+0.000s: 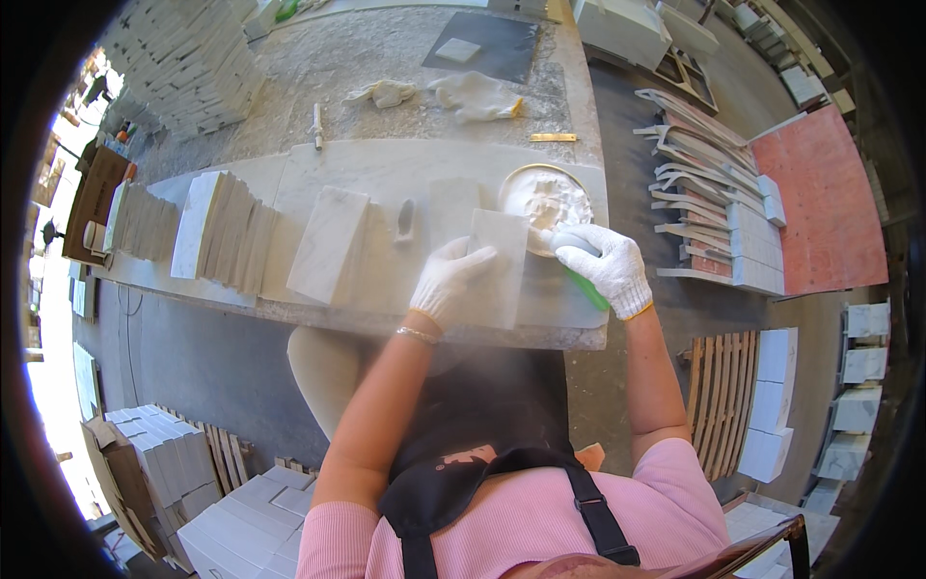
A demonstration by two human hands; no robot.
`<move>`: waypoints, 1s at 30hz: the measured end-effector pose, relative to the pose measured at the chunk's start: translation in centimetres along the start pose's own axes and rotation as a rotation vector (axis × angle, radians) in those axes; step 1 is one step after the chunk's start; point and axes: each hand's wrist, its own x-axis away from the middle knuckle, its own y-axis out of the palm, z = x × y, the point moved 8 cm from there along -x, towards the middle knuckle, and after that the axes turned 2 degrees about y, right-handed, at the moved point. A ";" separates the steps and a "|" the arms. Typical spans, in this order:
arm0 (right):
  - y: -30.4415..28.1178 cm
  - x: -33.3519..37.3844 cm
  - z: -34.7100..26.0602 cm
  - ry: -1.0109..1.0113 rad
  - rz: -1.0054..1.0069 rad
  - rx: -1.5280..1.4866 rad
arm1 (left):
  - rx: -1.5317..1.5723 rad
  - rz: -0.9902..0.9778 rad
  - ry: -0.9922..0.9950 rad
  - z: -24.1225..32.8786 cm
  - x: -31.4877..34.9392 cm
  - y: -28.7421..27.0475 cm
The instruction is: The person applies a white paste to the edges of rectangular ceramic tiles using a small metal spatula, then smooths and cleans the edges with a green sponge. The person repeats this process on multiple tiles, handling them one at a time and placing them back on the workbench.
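Observation:
My left hand (449,278), in a white knit glove, grips the left edge of a flat pale stone tile (500,280) standing tilted near the table's front edge. My gloved right hand (608,262) is closed round a tool with a green handle (586,289). The handle sticks out below the palm, and the tool's working end is hard to make out beside the bowl. Just beyond that hand sits a round bowl (505,179) of white paste (548,193). Another pale tile (453,205) lies behind the held one.
Left along the table (386,154) are a leaning tile stack (328,241), a larger row of tiles (222,232) and a small dark-topped oval piece (405,220). Farther back lie loose gloves (473,96), a white stick (317,125) and a dark sheet (497,43). Pallets (723,396) stand right.

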 end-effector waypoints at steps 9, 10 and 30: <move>0.1 -0.1 0.1 0.042 -0.008 -0.026 | 0.011 -0.001 -0.007 -0.3 -0.1 -0.2; 0.1 -0.1 0.1 0.039 -0.008 -0.033 | 0.014 -0.002 -0.013 -0.4 -0.2 -0.2; -2.8 -0.7 2.0 0.124 0.098 -0.460 | -0.046 -0.002 0.017 -0.3 -0.4 -0.4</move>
